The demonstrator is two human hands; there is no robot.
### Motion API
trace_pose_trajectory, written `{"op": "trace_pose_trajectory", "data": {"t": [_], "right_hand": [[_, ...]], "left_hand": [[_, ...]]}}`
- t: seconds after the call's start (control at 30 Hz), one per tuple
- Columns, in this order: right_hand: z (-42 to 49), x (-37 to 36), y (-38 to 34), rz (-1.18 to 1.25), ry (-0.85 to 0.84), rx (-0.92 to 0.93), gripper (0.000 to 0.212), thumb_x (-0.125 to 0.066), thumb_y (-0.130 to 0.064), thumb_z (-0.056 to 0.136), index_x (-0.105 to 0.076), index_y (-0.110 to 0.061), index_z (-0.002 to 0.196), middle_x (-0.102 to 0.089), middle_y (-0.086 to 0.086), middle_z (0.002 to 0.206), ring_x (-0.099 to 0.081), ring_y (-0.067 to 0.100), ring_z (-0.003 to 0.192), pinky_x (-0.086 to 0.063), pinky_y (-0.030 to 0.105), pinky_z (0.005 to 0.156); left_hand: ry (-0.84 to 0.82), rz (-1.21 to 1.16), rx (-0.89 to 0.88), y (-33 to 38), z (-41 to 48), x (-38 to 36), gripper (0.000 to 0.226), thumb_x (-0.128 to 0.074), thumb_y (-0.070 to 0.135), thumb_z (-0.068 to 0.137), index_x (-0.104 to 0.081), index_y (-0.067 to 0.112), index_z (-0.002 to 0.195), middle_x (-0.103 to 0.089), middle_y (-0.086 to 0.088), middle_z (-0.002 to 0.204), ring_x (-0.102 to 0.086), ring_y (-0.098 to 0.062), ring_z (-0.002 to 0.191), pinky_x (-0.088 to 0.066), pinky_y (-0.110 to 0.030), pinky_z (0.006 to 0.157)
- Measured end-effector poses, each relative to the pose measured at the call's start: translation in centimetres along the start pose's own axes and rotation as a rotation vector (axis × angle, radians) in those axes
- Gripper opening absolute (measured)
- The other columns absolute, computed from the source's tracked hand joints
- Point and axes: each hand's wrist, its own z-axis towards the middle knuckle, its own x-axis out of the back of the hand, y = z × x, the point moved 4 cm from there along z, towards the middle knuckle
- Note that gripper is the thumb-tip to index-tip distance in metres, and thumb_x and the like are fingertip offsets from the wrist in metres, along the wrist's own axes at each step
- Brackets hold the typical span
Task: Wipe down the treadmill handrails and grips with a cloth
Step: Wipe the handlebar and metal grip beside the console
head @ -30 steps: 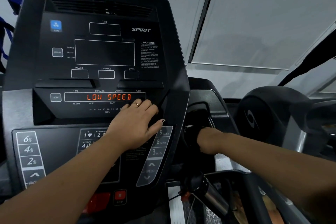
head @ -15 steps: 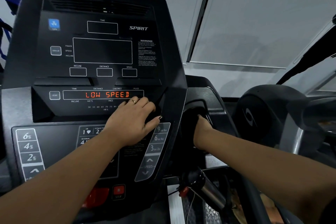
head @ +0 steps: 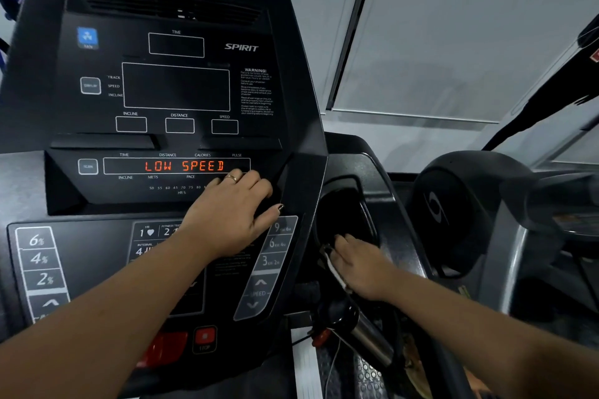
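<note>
White cloth [head: 335,274] barely showing, pressed flat under right hand [head: 359,264], fingers straight, at rim of cup pocket [head: 363,201] just beside console [head: 181,87]. Left hand [head: 230,220] spread loose on console ledge below display [head: 176,166], holding nothing. Judged mid-task at best: busy at pocket edge only, with chrome grip [head: 372,345] lower down seemingly not yet reached and rails mostly out of view. Could not tell how much already wiped

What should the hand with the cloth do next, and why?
Probably slide the right hand and its cloth down onto the silver grip just below. The hand presses the cloth at the dark pocket's rim, and the grip, part of the job, lies untouched.
</note>
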Motion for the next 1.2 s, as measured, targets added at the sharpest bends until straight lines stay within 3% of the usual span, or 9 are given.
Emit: {"op": "trace_pose_trajectory", "data": {"t": [0.1, 0.23, 0.4, 0.53, 0.7, 0.87, 1.0, 1.1, 1.2], "right_hand": [[-1.5, -1.3, 0.7, 0.015, 0.057, 0.113, 0.038, -0.015, -0.045, 0.095, -0.044, -0.021, 0.094, -0.049, -0.004, 0.092, -0.044, 0.01, 0.082, -0.039, 0.03, 0.084], [-2.1, -0.9, 2.3, -0.129, -0.002, 0.213, 0.043, -0.02, -0.047, 0.099, -0.051, -0.017, 0.1, -0.058, 0.0, 0.095, -0.051, 0.016, 0.088, -0.037, 0.027, 0.089], [0.5, -0.9, 0.2, -0.008, -0.099, -0.002, 0.041, -0.022, -0.038, 0.104, -0.048, -0.01, 0.121, -0.066, 0.012, 0.102, -0.061, 0.03, 0.096, -0.046, 0.037, 0.084], [4.8, -2.0, -0.8, 0.208, -0.208, -0.26, 0.047, -0.031, -0.014, 0.103, -0.024, -0.002, 0.148, -0.04, 0.023, 0.142, -0.05, 0.037, 0.122, -0.041, 0.039, 0.097], [5.6, -1.6, -1.0, 0.359, -0.148, -0.413, 0.038, -0.037, -0.01, 0.098, -0.034, -0.002, 0.136, -0.052, 0.021, 0.134, -0.051, 0.037, 0.122, -0.039, 0.034, 0.094], [2.0, -2.2, -1.2, 0.2, -0.066, -0.21, 0.046, -0.028, -0.041, 0.103, -0.036, -0.006, 0.131, -0.066, 0.017, 0.105, -0.064, 0.036, 0.095, -0.045, 0.037, 0.074], [-1.1, -2.6, 0.1, 0.032, 0.015, 0.095, 0.065, -0.022, -0.055, 0.1, -0.031, -0.009, 0.145, -0.059, 0.008, 0.123, -0.057, 0.023, 0.111, -0.043, 0.034, 0.097], [-3.7, -3.2, 1.9, -0.107, 0.019, 0.249, 0.078, -0.001, -0.063, 0.096, -0.016, -0.015, 0.155, -0.035, 0.003, 0.153, -0.031, 0.016, 0.141, -0.022, 0.036, 0.117], [-5.5, -3.7, 4.6, -0.186, 0.039, 0.234, 0.067, -0.009, -0.062, 0.099, -0.003, -0.027, 0.156, 0.003, -0.008, 0.163, 0.004, 0.008, 0.149, 0.0, 0.034, 0.121]], "left_hand": [[-0.01, 0.009, -0.002, 0.0, -0.1, 0.0, 0.052, -0.015, 0.064, 0.092, -0.048, 0.031, 0.115, -0.048, 0.013, 0.112, -0.045, -0.014, 0.109, -0.043, -0.036, 0.092], [-0.005, -0.002, -0.007, 0.0, 0.0, 0.0, 0.05, -0.017, 0.063, 0.093, -0.049, 0.031, 0.113, -0.048, 0.013, 0.11, -0.045, -0.013, 0.108, -0.042, -0.036, 0.092], [-0.02, 0.003, -0.015, -0.2, 0.2, -0.2, 0.048, -0.017, 0.063, 0.093, -0.047, 0.032, 0.113, -0.047, 0.014, 0.11, -0.044, -0.012, 0.107, -0.043, -0.036, 0.093], [-0.019, -0.008, -0.021, -0.2, 0.3, -0.2, 0.047, -0.019, 0.063, 0.093, -0.047, 0.031, 0.113, -0.047, 0.013, 0.11, -0.044, -0.013, 0.107, -0.043, -0.037, 0.092], [-0.023, -0.004, -0.023, -0.1, 0.2, 0.0, 0.048, -0.017, 0.063, 0.093, -0.047, 0.031, 0.113, -0.047, 0.014, 0.109, -0.044, -0.012, 0.105, -0.044, -0.037, 0.092], [-0.008, 0.021, -0.012, 0.1, 0.1, -0.1, 0.051, -0.016, 0.063, 0.093, -0.049, 0.03, 0.113, -0.049, 0.012, 0.11, -0.046, -0.015, 0.106, -0.045, -0.037, 0.09], [0.008, 0.039, 0.002, 0.2, -0.2, -0.1, 0.054, -0.014, 0.062, 0.092, -0.05, 0.028, 0.114, -0.051, 0.01, 0.111, -0.047, -0.015, 0.107, -0.045, -0.036, 0.089], [-0.001, 0.042, 0.002, 0.2, -0.3, -0.1, 0.055, -0.013, 0.062, 0.092, -0.05, 0.028, 0.115, -0.051, 0.01, 0.113, -0.046, -0.015, 0.109, -0.044, -0.035, 0.09], [0.004, 0.044, 0.004, 0.2, -0.2, -0.1, 0.055, -0.013, 0.062, 0.092, -0.05, 0.028, 0.115, -0.051, 0.01, 0.113, -0.046, -0.015, 0.109, -0.043, -0.035, 0.09]]}}
